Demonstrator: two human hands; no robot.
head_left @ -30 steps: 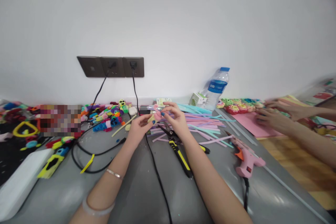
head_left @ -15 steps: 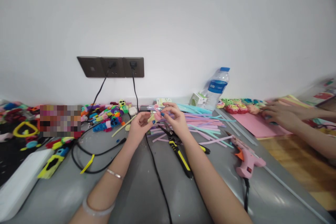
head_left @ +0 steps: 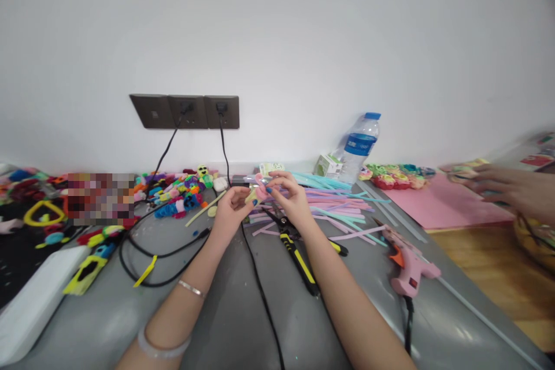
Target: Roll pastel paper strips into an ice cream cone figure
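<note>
Between my two hands is a small pink and yellow fuzzy piece, pinched from both sides. My left hand grips its left, yellow side with thumb and fingers. On its right, pink side, my right hand closes its fingertips. Behind and below the hands lies a spread of pastel pipe cleaners. Pliers with yellow and black handles rest partly under my right forearm. To the right, a pink glue gun lies on its side.
Colourful fuzzy figures fill the left back. A black cable crosses the grey table. A water bottle leans by the wall. Finished-looking rosettes sit by pink paper; another person's hand reaches in at right.
At the right, the other person's hands have shifted right, and one is no longer clearly visible, baring more pink paper. My hands keep nearly the same place and hold.
</note>
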